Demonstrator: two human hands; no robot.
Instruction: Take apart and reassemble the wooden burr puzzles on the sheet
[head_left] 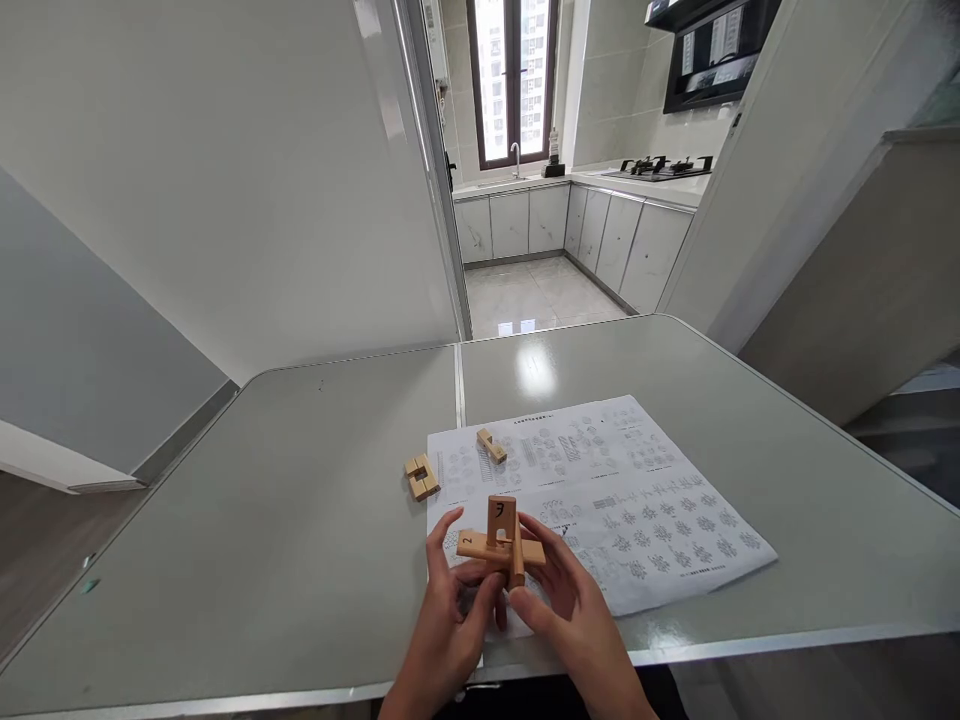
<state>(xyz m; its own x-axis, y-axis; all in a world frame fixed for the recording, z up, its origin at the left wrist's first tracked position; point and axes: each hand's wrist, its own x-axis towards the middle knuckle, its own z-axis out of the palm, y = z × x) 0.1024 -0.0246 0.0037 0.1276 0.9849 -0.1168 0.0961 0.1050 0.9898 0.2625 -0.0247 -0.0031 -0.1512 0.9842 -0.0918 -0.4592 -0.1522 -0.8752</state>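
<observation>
Between my two hands is a partly joined wooden burr puzzle [501, 545], its pieces crossing one another. An upright piece bears a handwritten 3, and a flat one pointing left bears a 2. My left hand [457, 610] grips it from the left and below, thumb near the bottom and index finger raised. My right hand [566, 610] closes on the right side, thumb at the lower end of a piece. Some fingertips are hidden behind the wood. Beyond them, a notched wooden piece [492, 446] lies on the printed instruction sheet [600, 530].
Left of the sheet, a squarish wooden piece or pair of pieces [421, 478] with a central gap lies at its edge. The grey-green table [300, 540] has a seam and a metal-trimmed front edge. A small green bit [91, 585] is at far left. A kitchen stands beyond.
</observation>
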